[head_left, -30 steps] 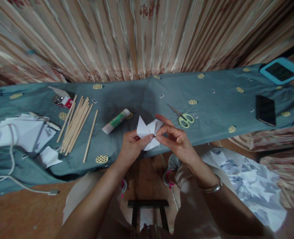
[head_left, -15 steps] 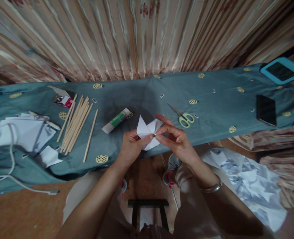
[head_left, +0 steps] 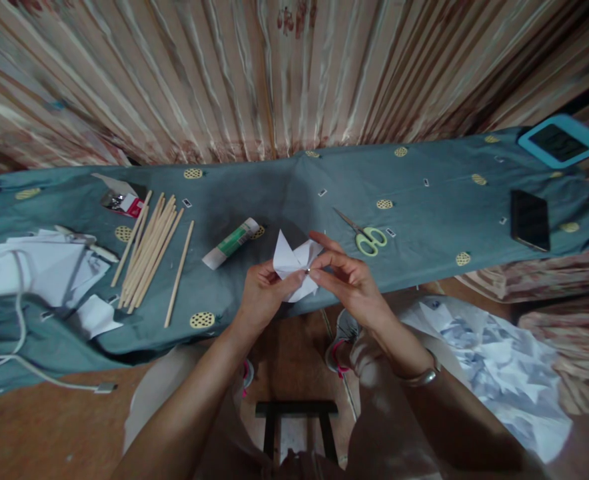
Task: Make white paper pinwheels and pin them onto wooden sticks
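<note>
Since the earlier picture almost nothing has moved; both hands have stayed at the same place, only a little lower in the view. A long table with a teal cloth (head_left: 424, 200) stands before a striped curtain (head_left: 274, 73). Taking the glue stick (head_left: 230, 243) as landmark: the wooden sticks (head_left: 149, 250) lie left of it, the scissors (head_left: 367, 237) right of it, the folded white paper (head_left: 294, 263) just right and nearer. The left hand (head_left: 262, 300) and right hand (head_left: 349, 280) both pinch this paper, fingertips pressed together at its centre, above the table's near edge.
</note>
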### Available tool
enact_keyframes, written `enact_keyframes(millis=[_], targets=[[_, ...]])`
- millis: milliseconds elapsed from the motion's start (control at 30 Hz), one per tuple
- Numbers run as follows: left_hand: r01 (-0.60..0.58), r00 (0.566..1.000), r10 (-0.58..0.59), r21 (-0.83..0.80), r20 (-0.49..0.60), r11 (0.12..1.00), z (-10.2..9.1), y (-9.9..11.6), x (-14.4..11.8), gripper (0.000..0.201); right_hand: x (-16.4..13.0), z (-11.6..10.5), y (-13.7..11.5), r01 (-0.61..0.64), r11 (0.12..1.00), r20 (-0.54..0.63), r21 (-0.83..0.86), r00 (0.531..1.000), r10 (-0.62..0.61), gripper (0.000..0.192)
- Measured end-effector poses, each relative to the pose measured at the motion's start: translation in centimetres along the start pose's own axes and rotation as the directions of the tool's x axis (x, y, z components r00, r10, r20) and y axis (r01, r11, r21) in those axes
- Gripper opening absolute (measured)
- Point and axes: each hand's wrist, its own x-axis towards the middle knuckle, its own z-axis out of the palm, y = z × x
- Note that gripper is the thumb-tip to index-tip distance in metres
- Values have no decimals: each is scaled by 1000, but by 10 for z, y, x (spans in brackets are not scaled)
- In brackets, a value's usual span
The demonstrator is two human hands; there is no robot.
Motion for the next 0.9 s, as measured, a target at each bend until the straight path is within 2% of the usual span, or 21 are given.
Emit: enact_keyframes(millis=[400,533,633,733,767,833,900], targets=[[6,1000,-6,-5,-5,1000,2,1,1,29,1,2,5,14,999,-14,38,1000,-13,11],[12,1000,-12,-23,7,1000,1,0,2,28,1,3,7,16,998,-53,56,998,-13,10],[37,999,-37,-45,10,998,0,-2,3,28,4,2,8,26,994,-147,110,989,-10,28],[79,997,-80,-51,-6,996,-1,-4,3,28,7,-2,8,-8,975,-215,222,975,57,49],[93,996,-94,-52,-12,994,-2,-5,3,29,7,-3,7,-49,962,-191,268,976,102,50],[122,992,-123,-61,-9,991,-2,-6,3,29,8,-5,7,-175,921,-71,347,975,212,47],[149,989,-149,-69,3,986,-1,-8,3,30,10,-6,7,-297,865,40,405,951,308,44]])
